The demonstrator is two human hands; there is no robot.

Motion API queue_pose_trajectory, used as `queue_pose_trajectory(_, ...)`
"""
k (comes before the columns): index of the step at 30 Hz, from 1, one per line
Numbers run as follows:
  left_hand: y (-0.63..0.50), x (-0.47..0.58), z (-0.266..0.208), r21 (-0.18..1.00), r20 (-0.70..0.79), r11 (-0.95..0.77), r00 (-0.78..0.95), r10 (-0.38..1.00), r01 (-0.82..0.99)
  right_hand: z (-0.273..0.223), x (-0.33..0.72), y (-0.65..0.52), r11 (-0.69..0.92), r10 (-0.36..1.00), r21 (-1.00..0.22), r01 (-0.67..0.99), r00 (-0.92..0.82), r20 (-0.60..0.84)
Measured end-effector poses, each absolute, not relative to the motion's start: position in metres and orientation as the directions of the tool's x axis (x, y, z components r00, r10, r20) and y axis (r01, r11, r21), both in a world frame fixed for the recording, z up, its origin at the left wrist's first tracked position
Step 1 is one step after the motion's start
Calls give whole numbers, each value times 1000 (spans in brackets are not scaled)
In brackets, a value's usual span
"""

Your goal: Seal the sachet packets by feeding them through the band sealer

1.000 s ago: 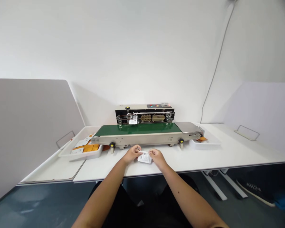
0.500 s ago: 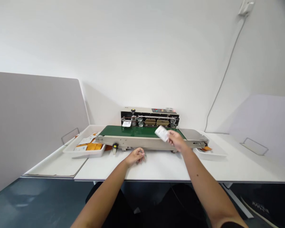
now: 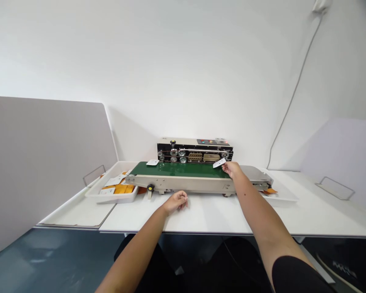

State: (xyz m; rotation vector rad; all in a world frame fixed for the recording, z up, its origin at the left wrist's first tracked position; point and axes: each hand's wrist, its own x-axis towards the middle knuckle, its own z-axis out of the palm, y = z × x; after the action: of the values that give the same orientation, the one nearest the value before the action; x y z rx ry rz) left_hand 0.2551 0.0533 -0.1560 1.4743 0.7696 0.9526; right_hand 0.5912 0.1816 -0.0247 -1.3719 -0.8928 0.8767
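Observation:
A white printed packet [image 3: 219,163] is pinched in my right hand [image 3: 231,169], above the right part of the green conveyor belt [image 3: 189,169] and close to the rollers of the band sealing machine [image 3: 195,151]. Another white packet [image 3: 152,162] lies on the belt's left end. My left hand [image 3: 177,202] rests on the white table in front of the conveyor, its fingers loosely curled; whether anything is inside them is hidden.
At the left a white tray [image 3: 93,195] holds orange and white packets, partly beneath the conveyor's end. A second white tray [image 3: 285,196] sits under the right end with an orange piece [image 3: 270,191] in it. Grey dividers [image 3: 49,154] flank the table; a cable [image 3: 295,89] runs down the wall.
My right hand has carried its packet right and up to the machine's intake side. The other packet has moved left along the belt, away from the rollers. My left hand has stayed put.

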Motion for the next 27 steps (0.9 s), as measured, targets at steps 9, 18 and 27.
queue_pose_trajectory(9,53,256,-155,993,119,-106,451,884,-55,-35,537,136,364,829,-572,735,25,559)
queue_pose_trajectory(18,49,258,-151,993,115,-106,443,889,-44,-44,481,96,682,680,-141,718,-551,484)
queue_pose_trajectory(27,44,254,-148,970,214,-106,558,802,-219,-80,448,31,607,793,-697,383,-229,565)
